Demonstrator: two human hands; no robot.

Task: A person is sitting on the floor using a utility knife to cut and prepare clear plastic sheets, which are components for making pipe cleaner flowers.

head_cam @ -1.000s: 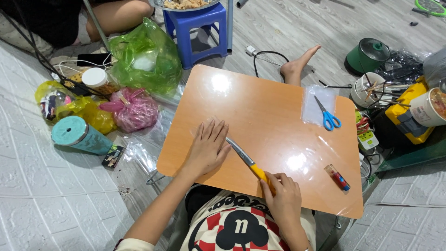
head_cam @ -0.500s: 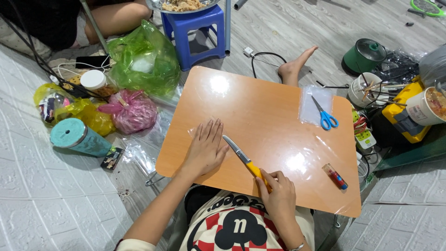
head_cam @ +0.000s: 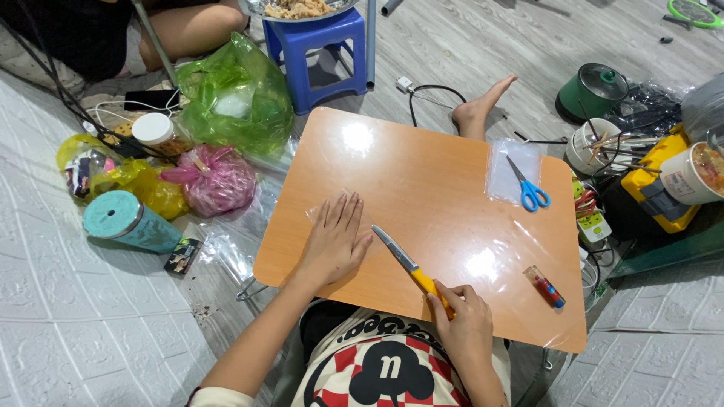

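Two hands are working: our right hand point(head_cam: 466, 325) is clamping its grip on the knife point(head_cam: 411, 269), blade slanting up-left toward our left hand point(head_cam: 334, 243), which is pressing flat, fingers spread, on the clear film point(head_cam: 467, 241) covering the tabletop point(head_cam: 422, 173).

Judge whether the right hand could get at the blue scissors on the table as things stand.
Probably not at once: the right hand grips the yellow-handled knife. The table between it and the blue scissors lies bare.
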